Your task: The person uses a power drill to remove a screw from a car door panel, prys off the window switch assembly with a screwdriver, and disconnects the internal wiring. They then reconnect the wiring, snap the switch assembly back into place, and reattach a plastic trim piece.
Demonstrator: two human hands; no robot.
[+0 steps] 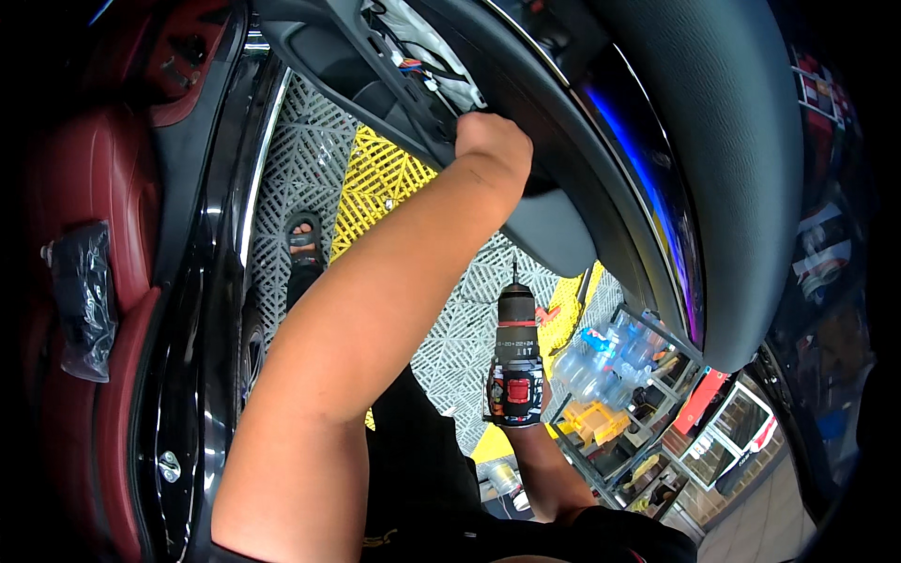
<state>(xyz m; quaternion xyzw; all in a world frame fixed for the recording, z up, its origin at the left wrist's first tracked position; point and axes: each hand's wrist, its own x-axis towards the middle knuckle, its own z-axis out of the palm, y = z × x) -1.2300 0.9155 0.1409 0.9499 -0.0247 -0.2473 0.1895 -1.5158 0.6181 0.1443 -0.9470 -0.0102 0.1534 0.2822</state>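
Reaching up across the view, my left hand [495,148] is curled at the edge of the opening in a black car door panel [554,225]. Its fingertips are hidden, so whatever they grip cannot be made out. White lining and coloured wires [413,66] show in the opening just beyond it. Lower down, my right hand [545,399] is wrapped round a cordless drill driver [518,328], mostly hidden behind the tool. The drill is black with a red patch, and its thin bit points toward the door panel, apart from it.
On the left is a dark red car seat [94,197] bearing a clear plastic bag with something black [84,300]. The glossy black sill [221,281] runs beside it. Grey and yellow floor grating [385,178] lies below. Water bottles [601,361] and a metal rack [648,450] stand at right.
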